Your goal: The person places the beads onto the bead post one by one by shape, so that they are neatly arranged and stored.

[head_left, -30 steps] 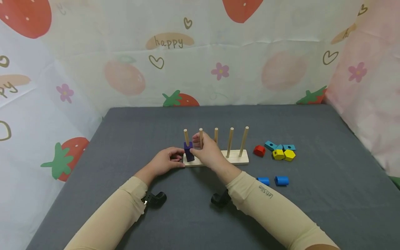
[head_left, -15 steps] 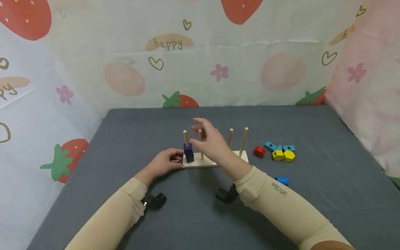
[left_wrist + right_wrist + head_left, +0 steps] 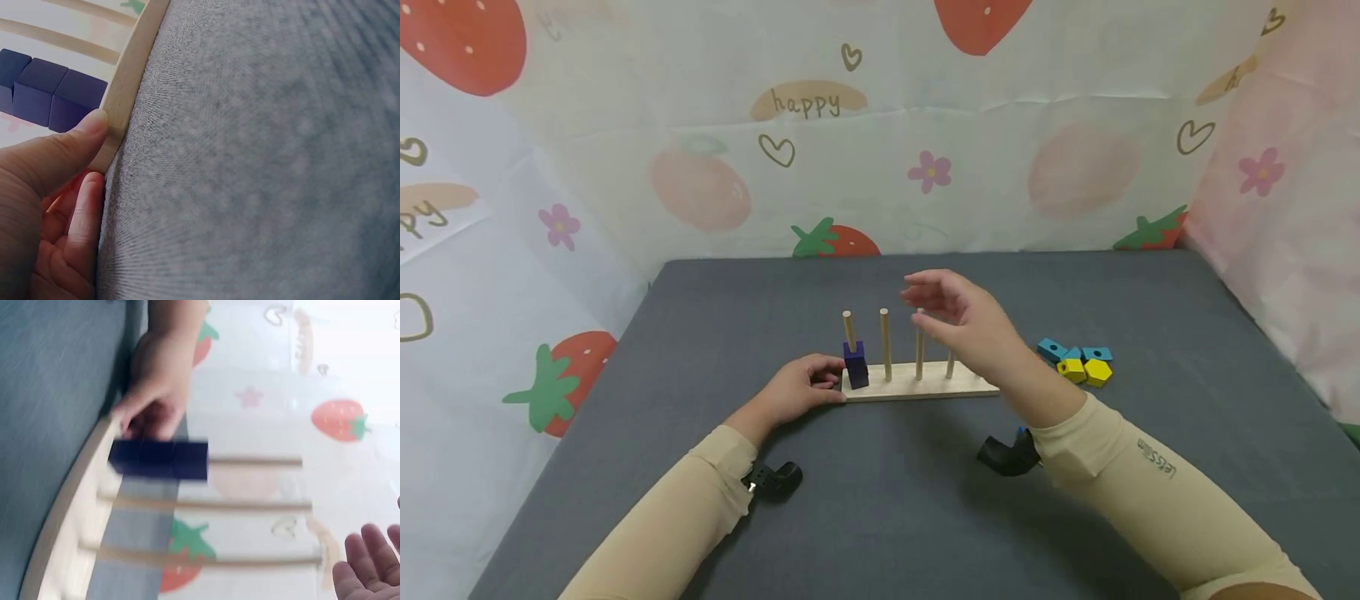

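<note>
A pale wooden peg board [image 3: 917, 388] lies on the grey table, with a row of upright pegs. Three dark purple blocks [image 3: 855, 365] are stacked on its leftmost peg, whose top stays bare. My left hand [image 3: 793, 387] holds the board's left end; in the left wrist view the thumb [image 3: 92, 122] presses the base's edge and the fingers are bent at its end. Raised over the right part of the board, my right hand [image 3: 973, 325] holds nothing, its fingers relaxed and apart from the pegs. It hides the rightmost peg.
Right of the board, cyan blocks [image 3: 1051, 349] and yellow hexagonal blocks [image 3: 1071, 371] lie together on the table [image 3: 865, 517]. A sliver of blue [image 3: 1022, 431] shows by my right wrist. A printed cloth [image 3: 850, 183] hangs behind the table.
My right hand has left the purple blocks, lifted and moved right across the pegs, its fingers loosening. It now hides the red block. My left hand has stayed at the board's end.
</note>
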The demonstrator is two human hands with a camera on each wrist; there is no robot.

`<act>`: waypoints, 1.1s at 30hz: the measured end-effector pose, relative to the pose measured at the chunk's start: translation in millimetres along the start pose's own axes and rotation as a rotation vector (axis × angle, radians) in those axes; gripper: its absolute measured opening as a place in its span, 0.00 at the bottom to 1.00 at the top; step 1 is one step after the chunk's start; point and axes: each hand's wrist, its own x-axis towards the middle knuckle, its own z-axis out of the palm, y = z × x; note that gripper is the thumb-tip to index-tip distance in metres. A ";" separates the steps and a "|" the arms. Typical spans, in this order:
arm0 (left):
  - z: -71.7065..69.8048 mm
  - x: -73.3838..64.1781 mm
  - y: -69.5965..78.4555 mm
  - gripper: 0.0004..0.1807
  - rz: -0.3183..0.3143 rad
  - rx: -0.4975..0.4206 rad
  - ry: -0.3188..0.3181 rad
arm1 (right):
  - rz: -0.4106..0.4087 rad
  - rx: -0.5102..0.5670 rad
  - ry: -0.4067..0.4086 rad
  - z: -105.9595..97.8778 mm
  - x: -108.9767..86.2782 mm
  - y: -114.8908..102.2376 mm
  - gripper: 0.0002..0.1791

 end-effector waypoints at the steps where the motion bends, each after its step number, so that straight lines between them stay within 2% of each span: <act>1: 0.0 0.1 0.3 0.27 0.000 0.001 -0.002 | 0.005 0.005 0.006 -6.7 -3.4 0.8 0.20; 5: -0.2 0.0 1.1 0.27 -0.005 -0.002 -0.005 | 0.053 -0.041 0.035 -34.8 -18.3 6.6 0.18; 8: -0.2 -0.1 1.2 0.26 -0.004 0.002 -0.003 | 0.083 -0.116 0.046 -54.1 -30.2 14.2 0.17; 11: -0.1 -0.1 1.3 0.26 -0.005 0.007 -0.002 | 0.097 -0.177 0.025 -70.4 -41.9 23.8 0.16; 17: -0.1 -0.6 2.8 0.26 -0.013 0.002 -0.005 | 0.147 -0.248 -0.087 -93.6 -65.3 47.2 0.15; 23: -1.0 -0.9 3.6 0.27 -0.024 0.005 -0.008 | 0.177 -0.232 -0.237 -109.8 -87.4 79.0 0.16; 29: -1.3 -1.1 3.5 0.27 -0.024 0.006 -0.008 | 0.291 -0.214 -0.352 -125.7 -102.0 102.5 0.20; 33: -0.6 -1.1 3.7 0.27 -0.022 0.003 -0.009 | 0.329 -0.257 -0.423 -133.9 -108.6 112.5 0.17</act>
